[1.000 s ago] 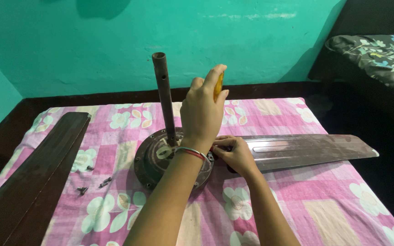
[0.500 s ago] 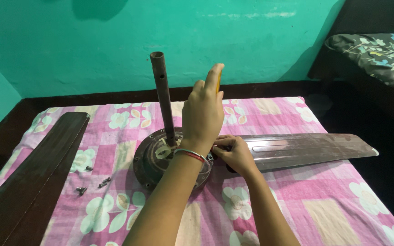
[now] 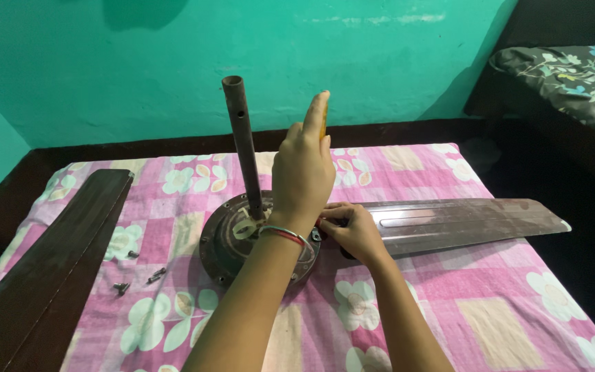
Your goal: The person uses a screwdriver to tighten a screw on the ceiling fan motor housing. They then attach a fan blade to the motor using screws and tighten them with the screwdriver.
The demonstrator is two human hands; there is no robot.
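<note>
A round dark ceiling-fan motor (image 3: pixel 223 242) lies on a pink flowered cloth, its downrod (image 3: pixel 243 141) standing upright. A long metal fan blade (image 3: pixel 463 219) reaches right from the motor's rim. My left hand (image 3: pixel 302 172), with bangles at the wrist, is raised over that rim and closed around a yellow-handled screwdriver (image 3: pixel 324 126) held upright; only a sliver of the handle shows. My right hand (image 3: pixel 354 231) sits just below it, fingers pinched at the blade's root next to the motor. The screwdriver's tip is hidden behind my hands.
A second dark blade (image 3: pixel 56 255) lies along the left edge of the cloth (image 3: pixel 449 303). A few loose screws (image 3: pixel 154 275) lie between it and the motor. A green wall stands behind, and a bed with a flowered cover (image 3: pixel 573 69) is at the upper right.
My left hand has turned a little on the screwdriver handle and its fingers now point straighter up, hiding more of the yellow. My right hand stays at the blade's root.
</note>
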